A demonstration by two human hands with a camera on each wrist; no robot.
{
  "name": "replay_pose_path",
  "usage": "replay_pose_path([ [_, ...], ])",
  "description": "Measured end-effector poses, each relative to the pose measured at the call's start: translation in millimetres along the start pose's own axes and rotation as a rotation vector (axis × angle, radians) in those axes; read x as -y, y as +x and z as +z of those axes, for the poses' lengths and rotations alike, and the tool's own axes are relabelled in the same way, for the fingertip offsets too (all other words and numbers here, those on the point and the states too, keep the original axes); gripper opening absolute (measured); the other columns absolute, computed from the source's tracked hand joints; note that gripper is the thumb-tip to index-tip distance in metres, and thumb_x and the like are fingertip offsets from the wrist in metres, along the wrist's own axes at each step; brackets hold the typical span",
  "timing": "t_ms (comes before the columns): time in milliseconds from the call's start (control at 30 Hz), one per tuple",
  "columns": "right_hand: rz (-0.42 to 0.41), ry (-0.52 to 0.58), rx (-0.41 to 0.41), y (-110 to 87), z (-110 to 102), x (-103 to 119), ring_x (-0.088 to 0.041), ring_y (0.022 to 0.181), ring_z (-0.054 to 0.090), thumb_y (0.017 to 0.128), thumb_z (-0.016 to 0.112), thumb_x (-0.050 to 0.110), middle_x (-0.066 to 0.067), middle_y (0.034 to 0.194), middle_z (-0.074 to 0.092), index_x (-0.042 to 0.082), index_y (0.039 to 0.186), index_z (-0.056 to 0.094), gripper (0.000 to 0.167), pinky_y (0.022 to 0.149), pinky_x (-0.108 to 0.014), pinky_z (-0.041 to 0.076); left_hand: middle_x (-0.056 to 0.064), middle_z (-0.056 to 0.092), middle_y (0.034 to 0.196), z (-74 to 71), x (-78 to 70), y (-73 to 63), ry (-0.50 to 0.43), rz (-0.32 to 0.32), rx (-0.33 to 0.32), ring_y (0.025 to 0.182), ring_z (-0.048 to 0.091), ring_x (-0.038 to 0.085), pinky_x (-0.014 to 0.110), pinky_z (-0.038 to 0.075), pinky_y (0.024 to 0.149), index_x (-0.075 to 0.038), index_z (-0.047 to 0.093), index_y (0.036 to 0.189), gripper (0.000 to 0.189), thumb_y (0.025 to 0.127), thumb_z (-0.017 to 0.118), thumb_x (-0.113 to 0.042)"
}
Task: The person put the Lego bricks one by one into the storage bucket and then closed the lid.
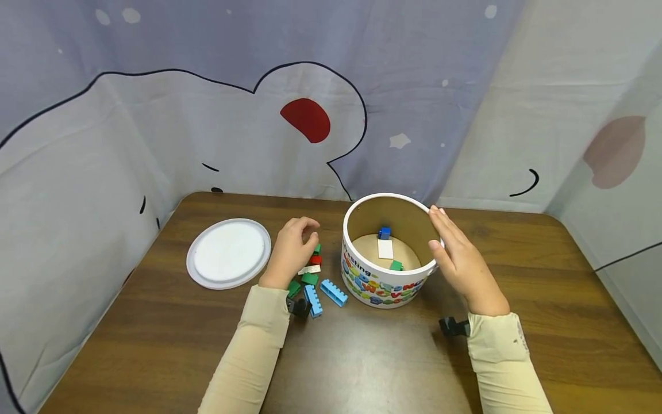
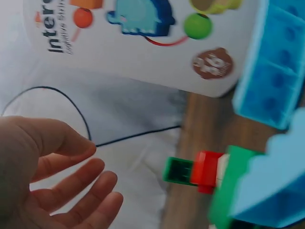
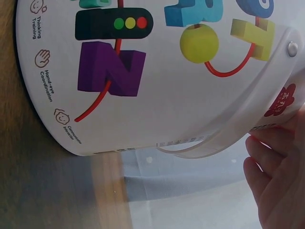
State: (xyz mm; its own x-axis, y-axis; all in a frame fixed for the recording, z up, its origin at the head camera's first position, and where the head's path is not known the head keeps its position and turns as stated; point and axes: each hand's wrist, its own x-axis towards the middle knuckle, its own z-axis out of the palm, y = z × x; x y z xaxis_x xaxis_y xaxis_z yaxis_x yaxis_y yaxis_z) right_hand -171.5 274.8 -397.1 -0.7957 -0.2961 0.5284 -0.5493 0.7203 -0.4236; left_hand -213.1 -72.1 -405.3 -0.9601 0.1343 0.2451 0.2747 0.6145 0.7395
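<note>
A round white bucket (image 1: 383,290) with printed letters stands on the table. Inside lie a small blue block (image 1: 384,233), a white block (image 1: 385,249) and a green block (image 1: 396,265). My right hand (image 1: 462,264) rests on the bucket's right rim with its fingers extended. My left hand (image 1: 291,253) is raised beside the loose blocks, fingers loosely bent, with nothing visible in its grasp. Around it lie a red block (image 1: 316,260), a white block (image 1: 309,269), several green blocks (image 1: 310,279) and two light blue blocks (image 1: 333,292), (image 1: 312,301).
A round white lid (image 1: 229,253) lies flat at the left of the table (image 1: 393,362). A clear plastic handle (image 3: 205,145) hangs on the bucket's side in the right wrist view. Patterned cloth (image 1: 238,132) hangs behind the table and at both sides.
</note>
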Motion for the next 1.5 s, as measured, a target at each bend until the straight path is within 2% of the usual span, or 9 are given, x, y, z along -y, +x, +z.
replay_pose_path([
  [200, -0.006, -0.002, -0.008, -0.6, 0, 0, -0.032, 0.15, 0.031, 0.108, 0.046, 0.032, -0.01, 0.161, 0.036, 0.005, 0.156, 0.038, 0.055, 0.122, -0.024, 0.016, 0.018, 0.062, 0.122, 8.7, 9.5, -1.5, 0.06, -0.09, 0.071, 0.111, 0.062, 0.031, 0.045, 0.053, 0.094, -0.002, 0.066, 0.126, 0.028, 0.1, 0.06, -0.011],
  [367, -0.003, 0.001, -0.007, -0.9, 0, 1, -0.031, 0.15, 0.03, 0.108, 0.047, 0.031, -0.01, 0.162, 0.036, 0.005, 0.156, 0.038, 0.055, 0.122, -0.024, 0.016, 0.019, 0.062, 0.125, 14.0, 14.7, -1.3, 0.114, -0.128, 0.128, 0.114, 0.063, 0.032, 0.045, 0.053, 0.096, -0.001, 0.064, 0.13, 0.033, 0.1, 0.061, -0.013],
  [633, -0.003, 0.001, -0.002, -0.4, 1, 1, -0.031, 0.15, 0.031, 0.108, 0.047, 0.03, -0.01, 0.161, 0.037, 0.005, 0.156, 0.038, 0.055, 0.122, -0.025, 0.017, 0.016, 0.064, 0.11, 16.7, 19.6, -2.9, 0.129, -0.146, 0.157, 0.095, 0.057, 0.028, 0.042, 0.052, 0.087, 0.001, 0.066, 0.128, 0.032, 0.099, 0.064, -0.014],
  [900, -0.014, 0.002, -0.013, -0.2, 0, 1, -0.032, 0.149, 0.031, 0.108, 0.048, 0.03, -0.011, 0.161, 0.037, 0.004, 0.155, 0.039, 0.055, 0.122, -0.024, 0.017, 0.018, 0.07, 0.115, 18.5, 20.8, -2.3, 0.106, -0.147, 0.138, 0.105, 0.067, 0.029, 0.044, 0.056, 0.09, 0.0, 0.067, 0.126, 0.03, 0.1, 0.064, -0.014],
  [1133, -0.015, -0.004, -0.008, 1.0, 1, 0, -0.033, 0.149, 0.032, 0.108, 0.047, 0.031, -0.012, 0.161, 0.037, 0.004, 0.155, 0.039, 0.055, 0.122, -0.025, 0.017, 0.017, 0.072, 0.111, 16.1, 20.2, -2.3, 0.099, -0.117, 0.097, 0.102, 0.069, 0.029, 0.043, 0.057, 0.088, 0.001, 0.068, 0.124, 0.029, 0.099, 0.064, -0.013],
  [1500, -0.014, -0.009, -0.009, 1.1, 1, 0, -0.033, 0.149, 0.032, 0.108, 0.046, 0.032, -0.011, 0.161, 0.037, 0.004, 0.155, 0.039, 0.055, 0.123, -0.028, 0.019, 0.017, 0.068, 0.121, 3.7, 1.8, -5.3, 0.046, -0.025, 0.033, 0.104, 0.069, 0.028, 0.041, 0.057, 0.089, 0.0, 0.068, 0.125, 0.028, 0.1, 0.065, -0.013],
])
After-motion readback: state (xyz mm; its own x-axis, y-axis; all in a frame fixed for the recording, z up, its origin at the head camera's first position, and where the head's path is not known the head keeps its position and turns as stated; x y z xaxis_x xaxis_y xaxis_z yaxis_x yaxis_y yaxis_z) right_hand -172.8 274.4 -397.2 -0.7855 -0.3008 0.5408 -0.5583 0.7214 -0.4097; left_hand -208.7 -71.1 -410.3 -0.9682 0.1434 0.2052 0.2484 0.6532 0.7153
